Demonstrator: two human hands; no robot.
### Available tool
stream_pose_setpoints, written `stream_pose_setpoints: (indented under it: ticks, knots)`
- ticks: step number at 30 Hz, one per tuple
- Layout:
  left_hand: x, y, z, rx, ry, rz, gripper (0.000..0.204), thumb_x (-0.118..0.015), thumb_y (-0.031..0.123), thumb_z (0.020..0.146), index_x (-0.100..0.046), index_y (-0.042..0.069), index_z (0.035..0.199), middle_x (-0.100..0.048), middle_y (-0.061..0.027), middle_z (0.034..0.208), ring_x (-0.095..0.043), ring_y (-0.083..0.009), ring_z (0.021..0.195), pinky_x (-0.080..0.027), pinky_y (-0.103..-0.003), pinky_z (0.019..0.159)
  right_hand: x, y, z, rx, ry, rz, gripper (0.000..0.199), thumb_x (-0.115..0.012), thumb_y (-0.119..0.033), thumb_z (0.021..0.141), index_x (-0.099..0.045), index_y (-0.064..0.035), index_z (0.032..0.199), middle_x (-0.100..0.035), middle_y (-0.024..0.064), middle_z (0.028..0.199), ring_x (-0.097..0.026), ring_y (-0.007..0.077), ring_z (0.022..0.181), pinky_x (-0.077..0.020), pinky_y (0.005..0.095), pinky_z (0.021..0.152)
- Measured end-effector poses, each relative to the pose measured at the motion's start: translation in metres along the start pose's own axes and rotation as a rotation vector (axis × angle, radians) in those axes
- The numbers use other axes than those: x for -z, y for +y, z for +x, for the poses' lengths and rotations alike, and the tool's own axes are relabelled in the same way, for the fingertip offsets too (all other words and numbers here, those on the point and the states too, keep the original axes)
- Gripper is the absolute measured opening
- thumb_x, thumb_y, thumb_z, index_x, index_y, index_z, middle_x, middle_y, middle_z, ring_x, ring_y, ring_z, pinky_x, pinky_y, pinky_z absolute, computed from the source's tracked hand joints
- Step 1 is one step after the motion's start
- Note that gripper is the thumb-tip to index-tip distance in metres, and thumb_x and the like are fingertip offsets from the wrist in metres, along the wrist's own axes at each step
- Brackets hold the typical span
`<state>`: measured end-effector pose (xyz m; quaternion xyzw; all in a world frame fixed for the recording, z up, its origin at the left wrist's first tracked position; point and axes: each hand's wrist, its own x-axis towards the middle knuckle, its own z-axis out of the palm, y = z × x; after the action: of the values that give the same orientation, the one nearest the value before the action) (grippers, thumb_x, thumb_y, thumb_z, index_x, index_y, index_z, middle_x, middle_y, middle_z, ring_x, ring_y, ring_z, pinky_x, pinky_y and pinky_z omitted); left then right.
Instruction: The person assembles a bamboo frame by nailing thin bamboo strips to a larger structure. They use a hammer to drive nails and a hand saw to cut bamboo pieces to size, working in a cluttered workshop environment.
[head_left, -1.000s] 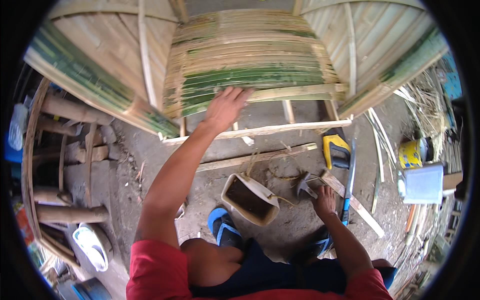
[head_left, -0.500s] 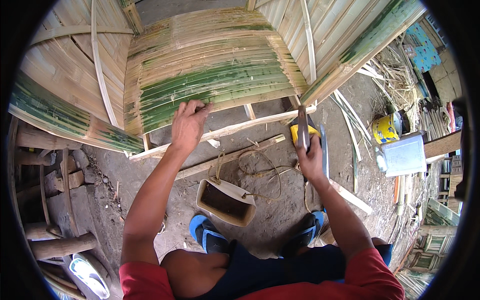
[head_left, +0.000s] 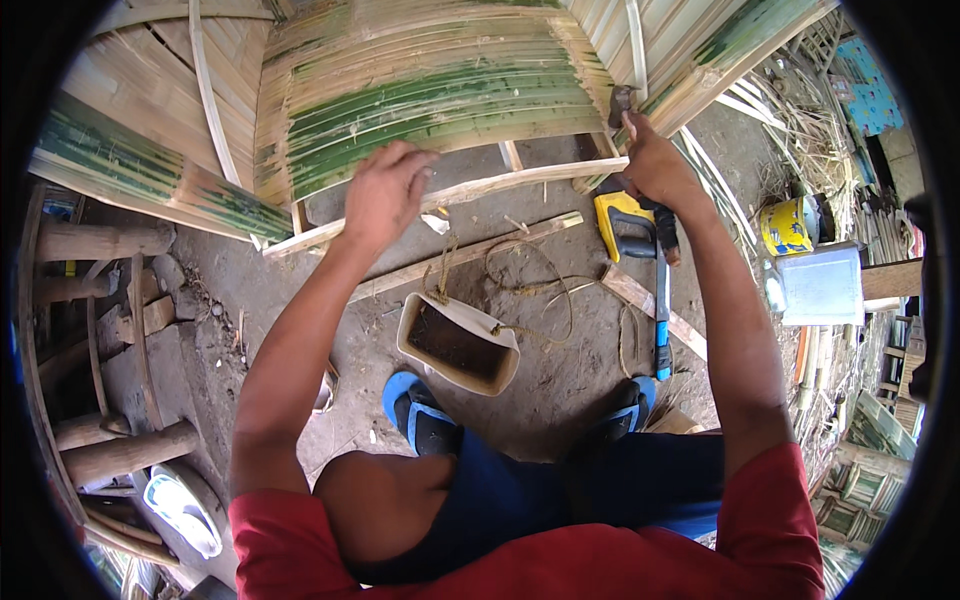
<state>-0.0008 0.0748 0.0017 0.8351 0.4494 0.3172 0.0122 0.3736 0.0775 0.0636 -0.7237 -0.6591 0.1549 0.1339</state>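
My right hand grips a hammer, its metal head up by the right end of a floor of split bamboo slats. The dark end of its handle shows below my fist. At the slats' front edge is my left hand, its fingers loosely bent and apart, with nothing visible in them. Whether its fingertips touch the slat cannot be told. A pale wooden crosspiece runs in front of the slats, under my left wrist. Below my right hand lies a hacksaw with a yellow handle.
A cut beige container with a rope stands on the dirt floor before my feet. Woven bamboo walls flank the slats. To the right are a yellow bucket, a pale box and bamboo strips. Logs lie left.
My right hand has risen forward with the hammer, from beside the hacksaw to the slats' right corner, uncovering the hacksaw. My left hand's fingers have loosened at the slat edge. The view has shifted.
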Motion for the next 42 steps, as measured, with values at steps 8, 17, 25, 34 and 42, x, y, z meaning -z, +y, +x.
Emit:
stream_pose_setpoints:
  ticks: [8,17,25,34,42]
  knots:
    - [-0.041,0.061,-0.164,-0.190,-1.230,-0.193,0.016,-0.062,0.020,0.091,-0.068,0.012,0.104,-0.067,-0.0102,0.110,-0.070,-0.0314,0.096,-0.058,-0.046,0.079,-0.023,0.012,-0.009,0.035,0.061,0.047,0.061,-0.051,-0.005,0.092,-0.036,-0.0057,0.151,-0.066,0.0327,0.082,-0.067,0.0477,0.076,-0.0520,0.0551,0.071]
    - [-0.105,0.045,-0.193,-0.267,-0.875,-0.206,0.033,-0.065,0.019,0.087,-0.069,0.008,0.118,-0.071,-0.0204,0.111,-0.069,-0.0396,0.106,-0.056,-0.048,0.094,-0.032,0.017,-0.017,0.015,0.104,0.091,0.063,-0.054,-0.012,0.097,-0.033,-0.0099,0.156,-0.067,0.0247,0.074,-0.070,0.0340,0.060,-0.0562,0.0457,0.061]
    - [-0.021,0.061,-0.122,-0.264,-1.103,-0.352,0.024,-0.069,0.022,0.090,-0.068,0.010,0.111,-0.071,-0.0192,0.086,-0.073,-0.0371,0.079,-0.059,-0.051,0.072,-0.018,0.018,-0.035,-0.104,0.016,0.261,0.056,-0.055,-0.019,0.099,-0.039,-0.0062,0.152,-0.068,0.0357,0.102,-0.067,0.0498,0.101,-0.0524,0.0527,0.089]
    - [-0.118,0.070,0.172,0.230,-0.320,-1.139,0.015,-0.068,0.010,0.097,-0.074,0.006,0.110,-0.076,-0.0067,0.101,-0.072,-0.0154,0.093,-0.058,-0.029,0.080,0.068,-0.035,-0.040,-0.065,-0.088,0.545,0.067,-0.058,-0.008,0.093,-0.033,-0.0056,0.156,-0.067,0.0100,0.088,-0.062,0.0148,0.070,-0.0494,0.0327,0.064]
    - [-0.196,0.088,0.167,0.445,0.103,-0.815,0.012,-0.066,0.006,0.093,-0.066,0.000,0.102,-0.070,-0.0149,0.093,-0.070,-0.0270,0.076,-0.056,-0.038,0.074,0.069,-0.054,-0.049,0.116,0.209,0.127,0.070,-0.051,-0.005,0.096,-0.024,-0.0115,0.160,-0.068,0.0326,0.090,-0.068,0.0506,0.087,-0.0498,0.0567,0.084]
